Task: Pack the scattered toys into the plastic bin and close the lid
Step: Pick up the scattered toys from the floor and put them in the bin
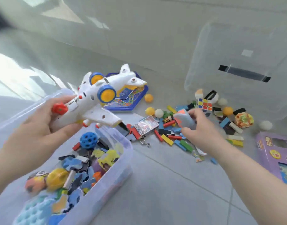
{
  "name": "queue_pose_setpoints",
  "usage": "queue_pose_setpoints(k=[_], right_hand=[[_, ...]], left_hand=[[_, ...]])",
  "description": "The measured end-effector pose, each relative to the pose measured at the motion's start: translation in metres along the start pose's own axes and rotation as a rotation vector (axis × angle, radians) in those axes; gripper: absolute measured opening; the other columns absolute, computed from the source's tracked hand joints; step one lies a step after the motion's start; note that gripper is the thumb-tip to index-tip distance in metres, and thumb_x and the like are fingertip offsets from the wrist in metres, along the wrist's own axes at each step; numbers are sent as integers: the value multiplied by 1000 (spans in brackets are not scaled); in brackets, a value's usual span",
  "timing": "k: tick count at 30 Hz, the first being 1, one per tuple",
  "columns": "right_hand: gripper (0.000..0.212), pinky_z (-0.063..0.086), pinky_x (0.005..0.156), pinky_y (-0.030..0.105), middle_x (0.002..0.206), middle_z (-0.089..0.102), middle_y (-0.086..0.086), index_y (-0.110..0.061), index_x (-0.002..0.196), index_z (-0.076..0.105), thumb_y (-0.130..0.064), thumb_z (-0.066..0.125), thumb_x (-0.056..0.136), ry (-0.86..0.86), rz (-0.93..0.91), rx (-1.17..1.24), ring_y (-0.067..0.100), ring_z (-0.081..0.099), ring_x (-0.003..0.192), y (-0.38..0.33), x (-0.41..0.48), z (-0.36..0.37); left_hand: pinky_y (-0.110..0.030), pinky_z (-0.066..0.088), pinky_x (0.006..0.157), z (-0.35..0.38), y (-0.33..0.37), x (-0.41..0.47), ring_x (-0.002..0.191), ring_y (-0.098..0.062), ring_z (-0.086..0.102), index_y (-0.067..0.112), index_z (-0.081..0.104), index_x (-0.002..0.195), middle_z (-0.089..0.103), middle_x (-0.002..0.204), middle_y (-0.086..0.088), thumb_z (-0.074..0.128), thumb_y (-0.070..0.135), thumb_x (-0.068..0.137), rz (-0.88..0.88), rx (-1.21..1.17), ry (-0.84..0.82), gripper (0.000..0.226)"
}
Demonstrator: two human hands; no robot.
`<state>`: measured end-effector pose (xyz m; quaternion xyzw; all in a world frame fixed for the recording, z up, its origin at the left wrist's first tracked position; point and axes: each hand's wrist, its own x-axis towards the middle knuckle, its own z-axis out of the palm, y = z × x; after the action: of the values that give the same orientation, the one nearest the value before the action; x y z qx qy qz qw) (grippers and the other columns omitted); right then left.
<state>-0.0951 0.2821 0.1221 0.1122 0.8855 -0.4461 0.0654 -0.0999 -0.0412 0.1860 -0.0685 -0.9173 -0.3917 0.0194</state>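
Head view: the left hand (42, 120) grips a white toy airplane (97, 101) by its nose, above the far rim of the plastic bin (121, 174) at 7 o'clock. The right hand (199, 125) curls round a grey-and-orange toy (183, 118) at 3 o'clock, over domino blocks (167, 139) and a Rubik's cube (204, 104) on the floor (172, 184). The bin already looks heaped, so I judge the airplane's wings may snag its rim or ride high, blocking the lid.

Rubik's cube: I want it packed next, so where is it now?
Head view, right of centre: the Rubik's cube sits in the block pile just beyond the right hand, beside a white-and-black ball.
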Motion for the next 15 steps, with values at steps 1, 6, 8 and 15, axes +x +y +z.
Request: queue_pose_setpoints(k=[1,6,8,15], right_hand=[[26,42,66,25,92,49,1,-19,106,42,-10,56,86,-5,30,-18,19,49,78,0,4,8],[17,38,71,32,91,52,13,-7,79,55,-21,62,83,13,331,-197,26,49,84,38,16,38],[28,43,76,35,94,50,16,-13,59,48,-21,64,80,-12,371,-303,30,51,95,55,17,36],[49,24,111,40,154,15,15,-6,124,55,-26,67,81,-131,488,-432,32,19,141,84,25,50]], left_hand=[[-45,47,92,-17,-28,-14,108,-20,60,53,45,119,63,113,14,70,57,62,-69,31,15,63],[-17,44,84,-57,-102,-73,104,1,56,59,44,112,56,108,34,71,56,65,-304,65,43,54],[-8,41,70,-46,-94,-79,90,5,55,68,41,92,59,96,29,71,54,55,-354,97,33,50],[-30,34,77,4,-120,-87,94,-22,51,58,40,88,59,103,3,71,11,76,-419,154,-137,58]])
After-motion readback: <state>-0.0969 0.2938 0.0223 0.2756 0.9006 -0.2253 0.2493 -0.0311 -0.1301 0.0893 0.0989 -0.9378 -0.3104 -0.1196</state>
